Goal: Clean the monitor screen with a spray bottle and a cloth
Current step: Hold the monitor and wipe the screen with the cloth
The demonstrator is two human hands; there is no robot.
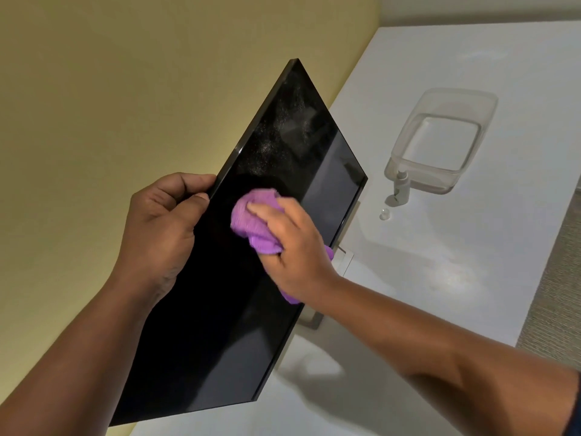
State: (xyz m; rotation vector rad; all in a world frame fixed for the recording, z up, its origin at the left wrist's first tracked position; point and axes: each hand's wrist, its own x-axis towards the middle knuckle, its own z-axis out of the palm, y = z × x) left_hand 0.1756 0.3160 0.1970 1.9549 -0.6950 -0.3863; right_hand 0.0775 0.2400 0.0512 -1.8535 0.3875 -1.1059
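A black monitor (220, 309) stands on the white desk with its dark screen facing me; fine spray droplets speckle the upper part of the screen. My left hand (163, 228) grips the monitor's top edge, thumb on the front and fingers curled behind. My right hand (292, 247) holds a bunched purple cloth (251, 218) and presses it against the middle of the screen. A small grey spray bottle (401, 187) stands on the desk to the right of the monitor, with its clear cap (384, 213) lying beside it.
A clear plastic tub (408, 143) sits on the white desk (440, 262) just behind the bottle. The monitor's silver stand (344, 259) shows below the screen's lower edge. A yellow wall lies behind the monitor; carpet borders the desk on the right.
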